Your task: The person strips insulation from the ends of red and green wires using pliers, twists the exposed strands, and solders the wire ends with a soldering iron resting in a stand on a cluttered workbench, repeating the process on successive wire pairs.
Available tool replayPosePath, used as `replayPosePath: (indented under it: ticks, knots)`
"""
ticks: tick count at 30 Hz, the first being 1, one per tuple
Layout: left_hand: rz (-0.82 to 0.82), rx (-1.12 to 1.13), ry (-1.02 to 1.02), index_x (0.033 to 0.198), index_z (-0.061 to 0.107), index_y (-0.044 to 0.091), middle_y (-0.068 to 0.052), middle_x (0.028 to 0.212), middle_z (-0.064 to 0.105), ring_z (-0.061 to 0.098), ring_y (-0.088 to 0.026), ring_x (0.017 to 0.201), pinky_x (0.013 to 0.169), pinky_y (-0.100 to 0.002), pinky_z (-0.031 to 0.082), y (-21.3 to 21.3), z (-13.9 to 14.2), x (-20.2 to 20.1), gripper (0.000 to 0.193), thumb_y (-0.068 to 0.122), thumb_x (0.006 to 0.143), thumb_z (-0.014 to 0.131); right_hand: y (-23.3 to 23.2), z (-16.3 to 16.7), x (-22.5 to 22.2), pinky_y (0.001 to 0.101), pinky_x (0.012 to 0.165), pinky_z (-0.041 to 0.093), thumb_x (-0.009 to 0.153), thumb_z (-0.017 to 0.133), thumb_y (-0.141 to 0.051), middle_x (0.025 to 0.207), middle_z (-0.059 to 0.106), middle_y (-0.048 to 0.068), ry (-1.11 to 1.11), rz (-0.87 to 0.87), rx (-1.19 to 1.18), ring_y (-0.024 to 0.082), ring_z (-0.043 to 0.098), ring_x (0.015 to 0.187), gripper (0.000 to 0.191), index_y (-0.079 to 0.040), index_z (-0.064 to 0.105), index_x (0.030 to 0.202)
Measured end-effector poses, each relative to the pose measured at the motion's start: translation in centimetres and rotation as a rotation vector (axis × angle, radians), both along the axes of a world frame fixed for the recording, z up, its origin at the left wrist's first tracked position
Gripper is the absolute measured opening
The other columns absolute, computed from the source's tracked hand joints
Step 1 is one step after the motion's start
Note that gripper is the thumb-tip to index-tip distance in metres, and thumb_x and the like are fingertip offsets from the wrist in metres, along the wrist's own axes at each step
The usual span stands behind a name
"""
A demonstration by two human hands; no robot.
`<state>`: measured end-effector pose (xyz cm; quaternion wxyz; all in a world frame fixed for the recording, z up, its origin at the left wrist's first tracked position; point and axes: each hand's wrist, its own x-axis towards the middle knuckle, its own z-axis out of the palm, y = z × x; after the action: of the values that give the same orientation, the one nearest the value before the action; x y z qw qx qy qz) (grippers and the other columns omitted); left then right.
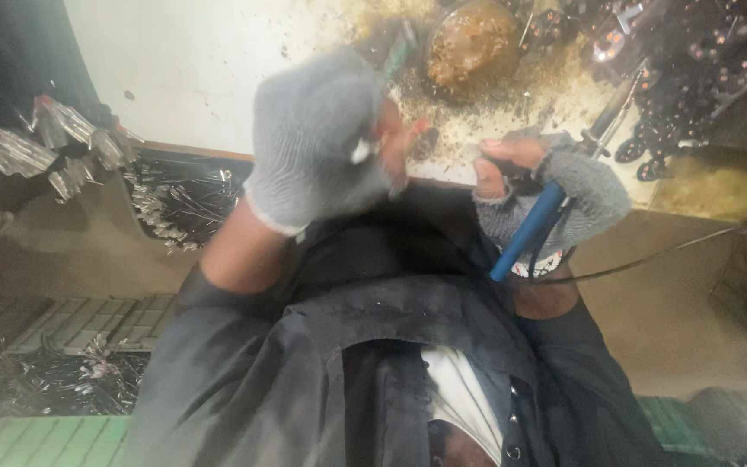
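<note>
Heap of shiny metal bits (pixel 62 147) far left. Left hand (pixel 322 143) in grey glove, blurred, raised over white table (pixel 183 69); grip impossible to tell. Right hand (pixel 546 195) clenched around blue-handled soldering iron (pixel 555 195), tip toward grimy brown pot (pixel 470 39).

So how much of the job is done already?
Hard to say exactly. The white bench is spattered brown around the brown pot, so plenty looks done. In hand: the right hand grips a blue-handled tool, and the blurred left hand is raised beside it. A heap of shiny metal bits and a pile of dark parts lie alongside; which are finished, I cannot tell.
</note>
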<state>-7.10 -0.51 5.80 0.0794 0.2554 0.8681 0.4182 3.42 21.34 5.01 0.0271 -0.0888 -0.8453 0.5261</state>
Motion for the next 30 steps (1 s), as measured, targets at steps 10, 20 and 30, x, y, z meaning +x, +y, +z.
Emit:
replayPosePath:
  ticks: [10,20,30]
  knots:
    - [-0.181,0.802,-0.911,0.092,0.064,0.005,-0.004,0.1,0.074,0.071,-0.011,0.104,0.086,-0.029,0.06,0.8,-1.9,5.6,0.027,0.026,0.098,0.079,0.1,-1.2,0.2,0.028,0.075,0.054,0.095,0.08,-0.017,0.095,0.069,0.009,0.057,0.208,-0.03,0.018,0.068,0.086,0.025,-0.006,0.068,0.115]
    - [-0.479,0.407,-0.33,0.096,0.067,0.013,-0.007,0.104,0.069,0.071,-0.023,0.096,0.082,-0.034,0.058,0.1,0.7,2.7,0.016,0.023,0.095,0.08,0.2,0.5,-1.6,0.0265,0.065,0.052,0.094,0.076,-0.01,0.08,0.07,0.005,0.035,0.343,0.031,0.015,0.069,0.075,0.013,-0.005,0.076,0.106]
    - [-0.053,0.114,-0.091,0.094,0.067,0.015,-0.006,0.09,0.063,0.066,-0.026,0.083,0.071,-0.038,0.053,0.3,-3.1,3.4,0.017,0.017,0.089,0.082,-0.9,-0.1,-2.3,0.0328,0.071,0.055,0.088,0.08,-0.012,0.091,0.075,0.013,0.259,0.233,0.336,0.022,0.071,0.079,0.024,0.001,0.074,0.107]
